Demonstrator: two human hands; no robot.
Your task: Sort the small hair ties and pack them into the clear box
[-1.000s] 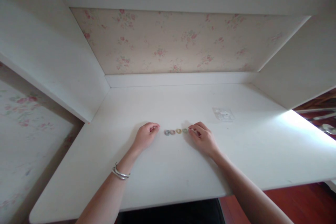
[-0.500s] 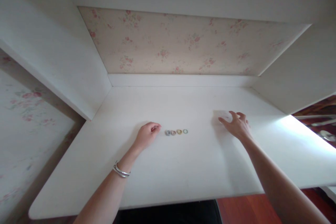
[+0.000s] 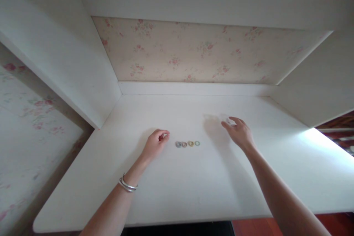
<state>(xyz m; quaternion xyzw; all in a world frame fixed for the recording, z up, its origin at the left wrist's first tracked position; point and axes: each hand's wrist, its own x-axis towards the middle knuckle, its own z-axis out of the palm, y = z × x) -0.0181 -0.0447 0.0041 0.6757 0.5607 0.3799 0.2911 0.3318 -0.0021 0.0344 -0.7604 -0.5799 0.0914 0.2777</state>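
Observation:
My left hand (image 3: 155, 143) rests on the desk with its thumb and forefinger curled together, and I see nothing between them. To its right, several small rings lie in a row: a grey ring (image 3: 178, 144), a pinkish-brown ring (image 3: 184, 144), a yellow ring (image 3: 190, 143) and a pale green ring (image 3: 197, 143). Farther right, my right hand (image 3: 239, 132) is raised above the desk, its shadow falling to the left. Between its thumb and fingers is a clear plastic packet (image 3: 225, 118), faint and partly covered by the fingers.
The white desk (image 3: 171, 188) has a low back ledge (image 3: 193, 89) and side panels, with a shelf board (image 3: 199, 3) overhead. Floral wallpaper (image 3: 179, 51) covers the wall behind. A dark seat (image 3: 179, 228) shows under the front edge.
My right hand left the green ring, reached right to the clear packet on the desk, and has now lifted it and moved back leftward. My left hand and the rings stayed put.

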